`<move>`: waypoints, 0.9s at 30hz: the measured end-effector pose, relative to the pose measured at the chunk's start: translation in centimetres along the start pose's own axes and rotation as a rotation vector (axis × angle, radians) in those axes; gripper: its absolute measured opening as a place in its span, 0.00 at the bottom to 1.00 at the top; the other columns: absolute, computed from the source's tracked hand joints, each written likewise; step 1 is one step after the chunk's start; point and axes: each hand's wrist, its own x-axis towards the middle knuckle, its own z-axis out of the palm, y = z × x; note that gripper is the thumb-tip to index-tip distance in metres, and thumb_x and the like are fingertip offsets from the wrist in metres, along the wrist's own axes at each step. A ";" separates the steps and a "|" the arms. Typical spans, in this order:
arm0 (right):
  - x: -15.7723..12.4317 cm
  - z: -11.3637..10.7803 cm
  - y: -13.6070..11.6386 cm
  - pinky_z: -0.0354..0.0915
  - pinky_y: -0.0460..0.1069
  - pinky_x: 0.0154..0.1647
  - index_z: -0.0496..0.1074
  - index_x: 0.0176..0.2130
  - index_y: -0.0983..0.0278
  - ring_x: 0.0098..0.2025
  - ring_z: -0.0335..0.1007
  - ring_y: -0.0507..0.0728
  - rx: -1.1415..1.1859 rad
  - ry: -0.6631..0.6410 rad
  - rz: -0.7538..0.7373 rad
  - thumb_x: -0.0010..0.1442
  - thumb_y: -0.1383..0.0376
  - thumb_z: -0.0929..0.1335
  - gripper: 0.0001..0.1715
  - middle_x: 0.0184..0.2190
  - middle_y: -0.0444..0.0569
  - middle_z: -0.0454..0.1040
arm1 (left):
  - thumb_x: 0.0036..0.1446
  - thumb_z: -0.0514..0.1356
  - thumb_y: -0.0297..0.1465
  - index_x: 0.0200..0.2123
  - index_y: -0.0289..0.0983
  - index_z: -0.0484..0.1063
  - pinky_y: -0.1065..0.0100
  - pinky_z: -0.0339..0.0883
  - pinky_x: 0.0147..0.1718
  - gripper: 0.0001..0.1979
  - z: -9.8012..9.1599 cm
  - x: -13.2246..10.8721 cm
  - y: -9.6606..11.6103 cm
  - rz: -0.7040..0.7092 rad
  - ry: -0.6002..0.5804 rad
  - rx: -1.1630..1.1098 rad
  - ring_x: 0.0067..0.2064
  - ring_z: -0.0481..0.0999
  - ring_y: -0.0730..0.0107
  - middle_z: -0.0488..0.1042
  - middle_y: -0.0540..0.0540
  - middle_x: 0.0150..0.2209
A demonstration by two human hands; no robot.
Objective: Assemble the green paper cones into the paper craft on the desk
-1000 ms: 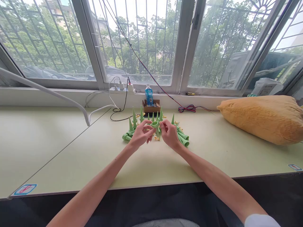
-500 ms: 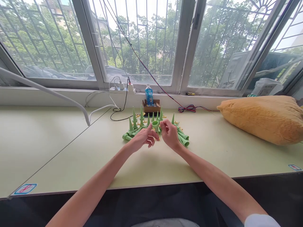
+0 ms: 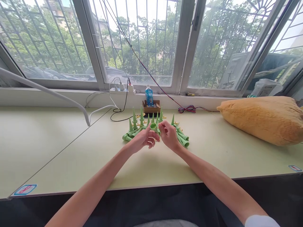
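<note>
My left hand (image 3: 145, 138) is closed on a green plastic watering spike (image 3: 153, 126), its thumb and fingers around the tube. The round open mouth of the spike tilts up toward me. Just right of that mouth, my right hand (image 3: 168, 136) is closed in a pinch; whatever lies between its fingertips is hidden or too small to name. Behind both hands, several green cone-tipped spikes (image 3: 133, 117) stand upright, some with small yellow side valves. Loose green tubes lie at the left (image 3: 127, 136) and at the right (image 3: 183, 139), partly behind my hands.
A small cardboard box (image 3: 151, 109) holding a blue-labelled bottle (image 3: 149, 96) stands behind the spikes. Cables (image 3: 187, 108) run along the windowsill. A large tan plush cushion (image 3: 260, 119) lies at the right of the table (image 3: 151, 170). A white tube (image 3: 78, 106) arcs in from the left.
The spike in my left hand has tipped, its mouth now lower, slightly further left and facing me more. My right hand has shifted slightly left.
</note>
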 end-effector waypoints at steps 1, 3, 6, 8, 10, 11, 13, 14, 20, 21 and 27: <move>0.0 0.0 0.0 0.52 0.44 0.22 0.61 0.30 0.62 0.20 0.51 0.48 -0.001 0.002 0.000 0.67 0.54 0.58 0.18 0.21 0.39 0.59 | 0.55 0.47 0.59 0.31 0.31 0.73 0.71 0.58 0.20 0.35 0.0 0.0 0.0 0.000 -0.001 0.000 0.23 0.67 0.74 0.74 0.38 0.33; 0.0 0.0 0.0 0.52 0.44 0.22 0.61 0.30 0.62 0.20 0.51 0.48 -0.003 0.006 0.001 0.66 0.54 0.58 0.18 0.21 0.40 0.59 | 0.55 0.47 0.59 0.31 0.31 0.73 0.71 0.58 0.19 0.35 -0.1 0.1 -0.1 -0.001 -0.004 -0.002 0.23 0.67 0.74 0.75 0.38 0.34; 0.1 0.0 0.0 0.53 0.44 0.22 0.62 0.30 0.62 0.20 0.51 0.48 -0.001 0.009 0.003 0.66 0.54 0.59 0.18 0.21 0.39 0.59 | 0.55 0.48 0.59 0.32 0.32 0.73 0.71 0.58 0.19 0.34 -0.2 0.2 -0.2 0.003 -0.008 -0.015 0.23 0.67 0.74 0.75 0.37 0.36; 0.1 -0.1 0.0 0.53 0.44 0.22 0.62 0.30 0.62 0.20 0.51 0.48 0.003 0.013 0.002 0.66 0.55 0.59 0.17 0.21 0.40 0.60 | 0.56 0.48 0.58 0.32 0.32 0.73 0.71 0.58 0.19 0.33 -0.2 0.2 -0.2 0.010 -0.015 -0.022 0.23 0.67 0.75 0.75 0.37 0.37; 0.2 -0.1 0.0 0.53 0.44 0.23 0.61 0.30 0.62 0.20 0.52 0.48 0.001 0.015 0.002 0.66 0.55 0.59 0.17 0.21 0.40 0.61 | 0.56 0.48 0.57 0.33 0.32 0.73 0.71 0.58 0.19 0.33 -0.2 0.1 -0.1 0.015 -0.018 -0.019 0.23 0.67 0.75 0.75 0.37 0.37; 0.2 -0.1 0.0 0.54 0.44 0.23 0.61 0.30 0.62 0.20 0.52 0.48 -0.003 0.017 0.003 0.66 0.55 0.59 0.17 0.21 0.40 0.61 | 0.57 0.49 0.57 0.34 0.32 0.73 0.71 0.58 0.19 0.32 -0.2 0.1 -0.1 0.016 -0.016 -0.016 0.23 0.67 0.75 0.75 0.37 0.37; 0.2 -0.1 0.0 0.54 0.44 0.22 0.62 0.30 0.62 0.20 0.52 0.48 -0.013 0.021 0.005 0.66 0.55 0.59 0.17 0.21 0.40 0.61 | 0.57 0.49 0.56 0.36 0.33 0.73 0.71 0.58 0.19 0.31 -0.1 0.0 0.0 0.019 -0.004 -0.012 0.23 0.67 0.75 0.74 0.39 0.36; 0.2 -0.1 0.0 0.54 0.44 0.22 0.62 0.30 0.62 0.20 0.52 0.48 -0.016 0.024 0.006 0.66 0.55 0.59 0.17 0.21 0.40 0.62 | 0.57 0.50 0.56 0.37 0.33 0.72 0.71 0.58 0.19 0.30 -0.1 0.0 0.1 0.025 0.003 -0.012 0.23 0.67 0.75 0.74 0.39 0.36; 0.2 -0.1 0.2 0.57 0.44 0.23 0.62 0.31 0.62 0.20 0.57 0.48 -0.001 0.017 0.012 0.66 0.54 0.59 0.17 0.21 0.41 0.63 | 0.56 0.55 0.54 0.38 0.33 0.69 0.71 0.59 0.19 0.27 0.2 -0.1 0.4 0.068 0.039 0.000 0.23 0.68 0.75 0.74 0.39 0.35; 0.2 -0.1 0.2 0.56 0.44 0.23 0.62 0.31 0.62 0.20 0.57 0.48 -0.006 0.016 0.011 0.66 0.54 0.59 0.17 0.21 0.41 0.63 | 0.56 0.55 0.53 0.39 0.33 0.69 0.72 0.59 0.18 0.27 0.3 -0.2 0.4 0.070 0.043 0.006 0.23 0.69 0.75 0.74 0.39 0.36; 0.2 -0.1 0.4 0.53 0.44 0.21 0.61 0.29 0.62 0.18 0.53 0.48 -0.021 0.026 0.010 0.65 0.54 0.60 0.17 0.19 0.39 0.60 | 0.57 0.57 0.49 0.44 0.36 0.67 0.73 0.60 0.18 0.23 0.4 -0.3 0.5 0.117 0.037 0.083 0.24 0.70 0.77 0.71 0.44 0.36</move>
